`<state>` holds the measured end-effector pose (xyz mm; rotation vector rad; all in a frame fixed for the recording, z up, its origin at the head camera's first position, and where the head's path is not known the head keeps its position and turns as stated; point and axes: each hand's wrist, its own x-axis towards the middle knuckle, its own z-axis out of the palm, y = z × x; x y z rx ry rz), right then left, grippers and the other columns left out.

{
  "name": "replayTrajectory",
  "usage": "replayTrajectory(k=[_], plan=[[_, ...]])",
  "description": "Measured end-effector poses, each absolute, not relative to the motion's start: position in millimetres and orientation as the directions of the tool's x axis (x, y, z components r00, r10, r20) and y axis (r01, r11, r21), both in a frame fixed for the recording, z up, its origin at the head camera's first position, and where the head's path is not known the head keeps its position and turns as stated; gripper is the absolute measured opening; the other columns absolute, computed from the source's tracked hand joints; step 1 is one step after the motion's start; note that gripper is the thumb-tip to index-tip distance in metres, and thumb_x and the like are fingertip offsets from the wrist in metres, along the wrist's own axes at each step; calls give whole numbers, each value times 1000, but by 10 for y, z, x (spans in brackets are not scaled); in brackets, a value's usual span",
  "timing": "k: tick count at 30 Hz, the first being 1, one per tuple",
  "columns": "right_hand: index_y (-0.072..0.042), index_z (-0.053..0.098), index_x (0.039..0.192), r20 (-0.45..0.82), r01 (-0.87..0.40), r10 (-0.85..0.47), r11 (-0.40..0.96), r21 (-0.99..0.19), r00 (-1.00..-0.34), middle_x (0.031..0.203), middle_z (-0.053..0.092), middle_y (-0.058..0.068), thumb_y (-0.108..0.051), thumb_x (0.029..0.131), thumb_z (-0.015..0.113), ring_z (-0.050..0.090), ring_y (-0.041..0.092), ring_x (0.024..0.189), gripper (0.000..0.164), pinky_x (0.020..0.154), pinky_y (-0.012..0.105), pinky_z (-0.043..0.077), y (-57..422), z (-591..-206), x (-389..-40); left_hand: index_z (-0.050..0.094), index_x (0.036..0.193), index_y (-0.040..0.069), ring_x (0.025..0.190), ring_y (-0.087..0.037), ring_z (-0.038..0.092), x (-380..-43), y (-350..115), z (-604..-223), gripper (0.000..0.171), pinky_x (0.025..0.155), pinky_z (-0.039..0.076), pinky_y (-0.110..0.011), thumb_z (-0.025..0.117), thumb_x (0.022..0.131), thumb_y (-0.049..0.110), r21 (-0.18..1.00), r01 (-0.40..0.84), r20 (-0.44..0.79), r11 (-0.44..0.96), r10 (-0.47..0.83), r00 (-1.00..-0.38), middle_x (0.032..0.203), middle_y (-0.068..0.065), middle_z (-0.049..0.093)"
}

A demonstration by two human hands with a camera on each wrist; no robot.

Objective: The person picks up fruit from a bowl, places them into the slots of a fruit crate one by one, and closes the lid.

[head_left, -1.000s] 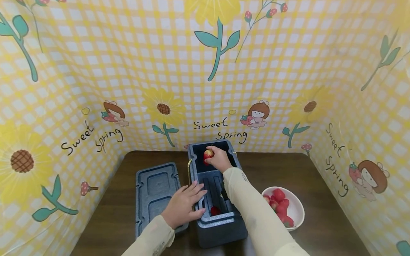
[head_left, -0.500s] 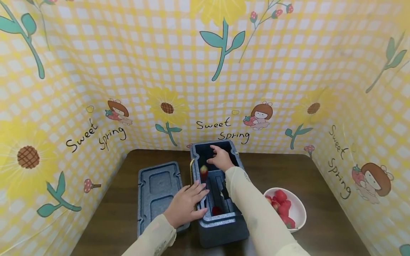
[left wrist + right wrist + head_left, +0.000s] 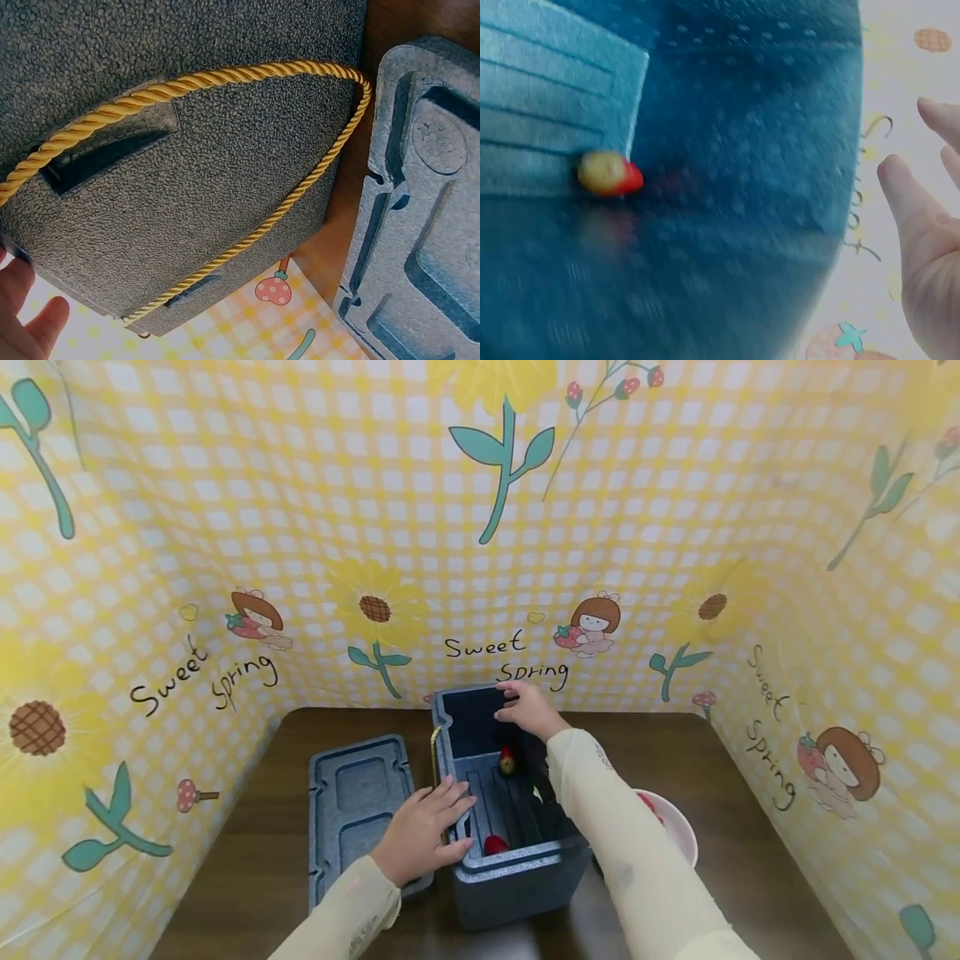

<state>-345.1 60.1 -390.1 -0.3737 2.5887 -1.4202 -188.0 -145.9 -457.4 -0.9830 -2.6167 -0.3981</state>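
Between both hands (image 3: 423, 828) (image 3: 532, 710), a strawberry (image 3: 507, 763) lies inside the box (image 3: 517, 893).

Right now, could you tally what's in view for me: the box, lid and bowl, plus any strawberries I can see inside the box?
Box: 1
Lid, lying beside the box: 1
Bowl, partly hidden by a sleeve: 1
Strawberries visible inside the box: 2
Total: 5

The box (image 3: 517, 893) with strawberries (image 3: 496, 845) in it stands between the lid (image 3: 363, 783), left, and bowl (image 3: 686, 837), right.
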Motion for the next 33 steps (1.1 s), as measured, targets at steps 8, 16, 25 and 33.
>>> replayTrajectory(k=[8,16,25,33], plan=[[1,49,137,-31,-148,-317,526,-837,-948,135,48,26,-2,87,65,53,37,119,52,91,44,48,942,-3770,-3407,64,126,7,128,-30,48,-1886,-1499,-4600,52,96,43,-49,59,88,42,184,663,387,726,566,-728,133,-11,58],[6,49,134,27,-198,-315,525,-828,-949,128,52,30,-2,85,66,57,42,113,53,85,43,51,1437,-3766,-3328,63,128,9,131,-28,45,-1876,-1481,-4607,52,98,41,-50,60,88,41,230,634,362,738,540,-760,136,-9,55],[7,57,124,66,-251,-282,695,-673,-957,111,63,27,-6,83,70,60,41,104,45,85,47,49,2297,-4062,-3122,64,127,8,130,-30,46,-1905,-1429,-4607,51,97,42,-50,62,86,39,230,646,391,728,539,-746,133,-11,57],[9,58,119,32,-169,-198,728,-664,-980,105,64,27,-4,80,70,60,42,100,43,84,50,48,2754,-4377,-2894,65,124,7,127,-32,48,-1916,-1423,-4635,50,95,43,-51,63,85,38,228,667,431,709,541,-722,131,-13,59]])
